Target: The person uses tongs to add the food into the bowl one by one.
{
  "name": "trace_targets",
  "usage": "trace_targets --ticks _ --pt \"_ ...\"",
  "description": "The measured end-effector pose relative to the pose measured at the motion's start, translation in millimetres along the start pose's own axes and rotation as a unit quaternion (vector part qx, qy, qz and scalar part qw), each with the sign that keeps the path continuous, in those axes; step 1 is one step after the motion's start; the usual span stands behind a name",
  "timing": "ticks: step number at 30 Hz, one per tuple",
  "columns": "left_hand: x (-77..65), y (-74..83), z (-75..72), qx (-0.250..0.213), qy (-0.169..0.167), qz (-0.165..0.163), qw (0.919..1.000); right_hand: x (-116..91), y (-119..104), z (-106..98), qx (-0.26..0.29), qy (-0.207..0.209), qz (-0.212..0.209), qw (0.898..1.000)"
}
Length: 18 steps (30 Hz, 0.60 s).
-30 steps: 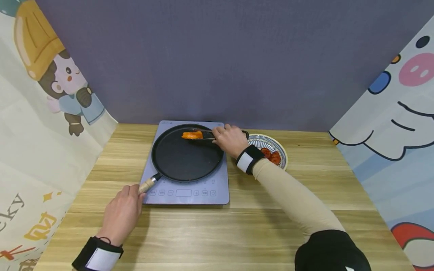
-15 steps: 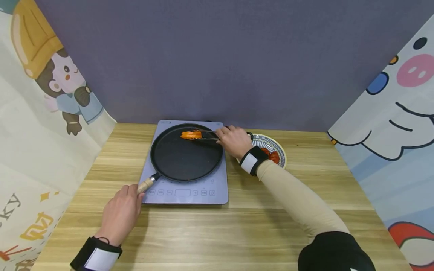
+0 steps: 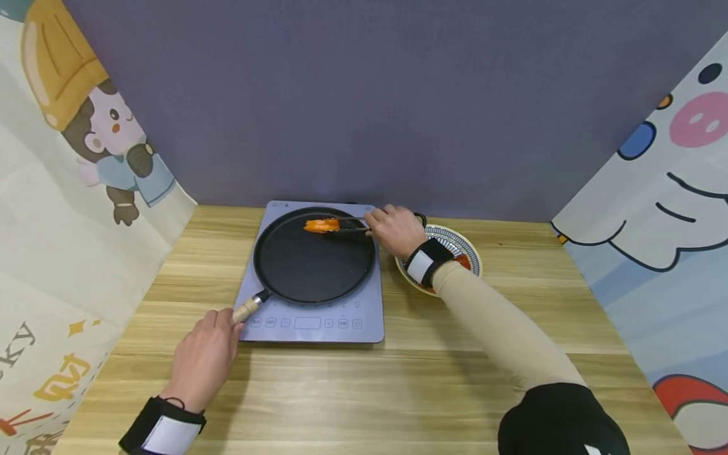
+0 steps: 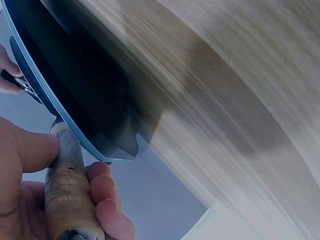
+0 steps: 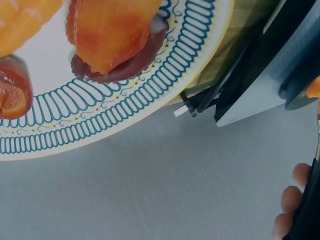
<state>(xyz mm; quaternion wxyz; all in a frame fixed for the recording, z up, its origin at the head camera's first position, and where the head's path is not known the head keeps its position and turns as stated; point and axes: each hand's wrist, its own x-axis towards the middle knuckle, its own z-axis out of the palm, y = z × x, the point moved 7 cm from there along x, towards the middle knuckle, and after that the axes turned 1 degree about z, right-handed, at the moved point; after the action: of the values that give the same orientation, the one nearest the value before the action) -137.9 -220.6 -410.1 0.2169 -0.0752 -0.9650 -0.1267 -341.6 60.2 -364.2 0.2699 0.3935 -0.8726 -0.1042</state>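
Left of the frame's centre, a round flat black pan (image 3: 314, 268) sits on a pale lilac rectangular cooktop (image 3: 364, 309). At lower left, the left hand (image 3: 203, 359) grips the pan's light wooden handle (image 3: 246, 310). Near the centre, the right hand (image 3: 398, 232) holds slim dark metal tongs (image 3: 354, 230), their tips at an orange piece of food (image 3: 321, 225). Right of centre, a round patterned plate (image 3: 461, 241) lies partly hidden, red food (image 3: 463, 260) showing on it.

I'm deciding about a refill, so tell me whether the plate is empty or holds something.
Not empty: the right wrist view shows orange and dark red pieces on the plate.
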Motion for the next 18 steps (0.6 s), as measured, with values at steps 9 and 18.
trace_targets --ticks 9,18 --pt "-0.8 1.9 -1.5 0.0 -0.001 0.001 1.0 3.5 1.2 2.5 0.003 -0.004 -0.007 1.0" --pt "-1.6 2.8 -2.4 0.004 -0.014 -0.004 0.9999 -1.0 2.3 -5.3 0.052 -0.02 0.048 0.997"
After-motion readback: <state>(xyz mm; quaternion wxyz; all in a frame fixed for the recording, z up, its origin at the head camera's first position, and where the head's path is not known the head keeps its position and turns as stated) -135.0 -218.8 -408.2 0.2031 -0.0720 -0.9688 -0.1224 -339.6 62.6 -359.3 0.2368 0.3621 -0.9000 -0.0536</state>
